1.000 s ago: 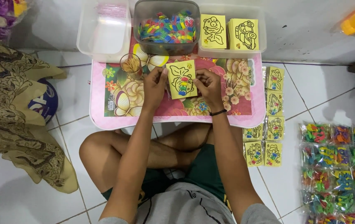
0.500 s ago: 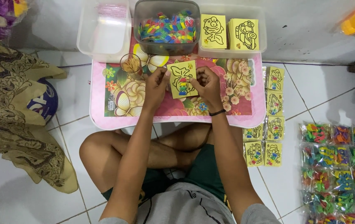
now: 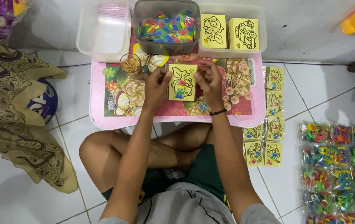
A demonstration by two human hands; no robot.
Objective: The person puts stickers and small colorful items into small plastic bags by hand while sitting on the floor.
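The left hand (image 3: 157,85) was closed on the left edge of a yellow card (image 3: 182,82). The right hand (image 3: 209,81) was closed on the right edge of the same card. Both hands pinched it with their fingers, so the card sat between them. The card had a fish drawn on it, and some small colored pieces lay on the drawing. A black band (image 3: 218,112) went around the right wrist.

The card was over the middle of a little pink table (image 3: 99,112) with flowers and butterflies on its top. A small round glass (image 3: 130,63) stood on the table, just left of the card and a bit farther from the person. At the far edge of the table stood a gray tub (image 3: 167,25) full of colored pieces. An empty clear tub (image 3: 103,27) was beside it on the left. On the right of the gray tub was a clear tub with more yellow cards (image 3: 229,32) in it.

On the floor just right of the table lay cards in clear bags (image 3: 268,124). Farther right lay bags of colored pieces (image 3: 337,166). On the floor left of the table were a brown patterned cloth (image 3: 16,120) and a blue ball (image 3: 43,101).
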